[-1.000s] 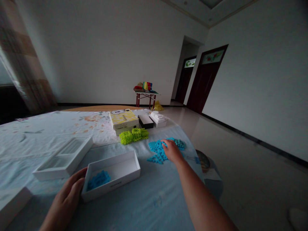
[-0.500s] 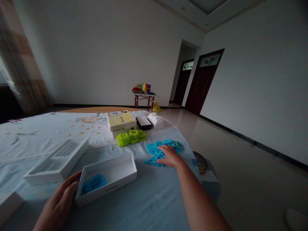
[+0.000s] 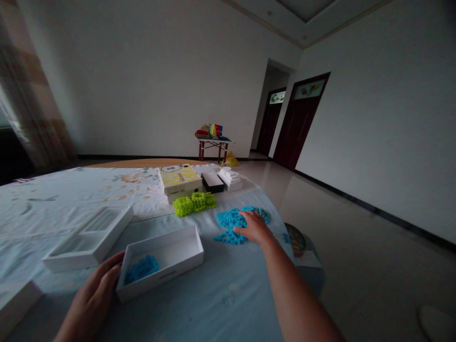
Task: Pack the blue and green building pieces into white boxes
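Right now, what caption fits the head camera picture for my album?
Right hand on blue blocks, left hand against a white box.

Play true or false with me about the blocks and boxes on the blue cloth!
The right hand rests on the loose blue blocks. True.
The green blocks lie just in front of the yellow box. True.
The white box by the left hand is full of green blocks. False: it holds only a small blue heap.
The left hand holds a green block. False: it touches the white box's end.
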A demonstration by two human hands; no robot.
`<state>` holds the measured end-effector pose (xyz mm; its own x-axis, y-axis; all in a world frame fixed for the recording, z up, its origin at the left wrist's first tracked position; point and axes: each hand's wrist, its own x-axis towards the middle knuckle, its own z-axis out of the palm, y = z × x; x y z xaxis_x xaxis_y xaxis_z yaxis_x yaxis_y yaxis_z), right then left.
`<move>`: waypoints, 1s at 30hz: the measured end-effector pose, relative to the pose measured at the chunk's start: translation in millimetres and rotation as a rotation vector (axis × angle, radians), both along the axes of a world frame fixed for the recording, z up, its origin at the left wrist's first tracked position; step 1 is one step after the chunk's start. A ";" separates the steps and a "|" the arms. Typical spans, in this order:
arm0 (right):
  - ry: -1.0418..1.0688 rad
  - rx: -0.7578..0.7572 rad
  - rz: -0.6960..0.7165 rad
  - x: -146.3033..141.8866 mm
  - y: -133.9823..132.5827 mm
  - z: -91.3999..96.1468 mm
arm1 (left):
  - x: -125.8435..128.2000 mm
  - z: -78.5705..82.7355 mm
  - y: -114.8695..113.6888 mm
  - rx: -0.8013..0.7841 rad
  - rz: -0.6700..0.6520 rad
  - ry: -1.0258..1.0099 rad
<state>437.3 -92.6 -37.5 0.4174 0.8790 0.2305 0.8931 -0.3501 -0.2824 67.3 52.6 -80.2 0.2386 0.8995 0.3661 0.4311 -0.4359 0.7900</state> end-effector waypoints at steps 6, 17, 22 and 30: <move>-0.014 -0.124 -0.066 0.7 -1.5 -6.8 | -1.3 4.4 -6.1 -0.244 -0.075 -0.086; 0.220 0.070 0.090 -1.1 0.4 -7.0 | 0.6 3.3 -7.1 -0.259 -0.100 -0.089; 0.288 0.291 -0.092 25.8 -10.7 -4.9 | 2.5 9.7 -12.6 -0.245 -0.078 -0.070; 0.432 0.159 -0.179 55.1 -35.9 -23.1 | 0.8 -2.2 -2.2 -0.251 -0.098 -0.096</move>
<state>492.4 -128.5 -60.6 0.6454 0.7529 0.1287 0.6127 -0.4097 -0.6758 68.2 50.4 -82.4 0.3039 0.9391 0.1605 0.3143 -0.2578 0.9136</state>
